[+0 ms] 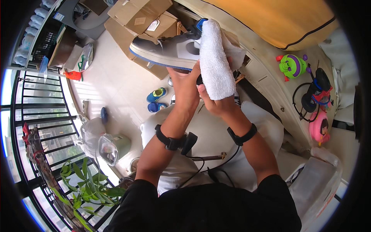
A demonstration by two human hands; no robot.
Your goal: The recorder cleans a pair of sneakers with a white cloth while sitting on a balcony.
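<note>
A sneaker [169, 50] in dark grey and white, with a blue outsole, is held up sideways, its toe pointing left. My left hand [185, 82] grips it from below by the sole. Over the heel end lies a white terry towel [216, 61], held by my right hand [218, 101] at its lower end; the towel hides part of the heel and most of my right fingers. A pale, thin cloth or paper [236, 55] shows behind the towel. Both wrists wear black straps, with cables hanging near them.
Cardboard boxes [139, 17] stand beyond the shoe. Small blue children's shoes [156, 100] lie on the floor. A lined waste bin [116, 148] and a potted plant [87, 185] are at the left by the railing. On the right ledge sit a green toy [292, 66] and a pink toy [318, 127].
</note>
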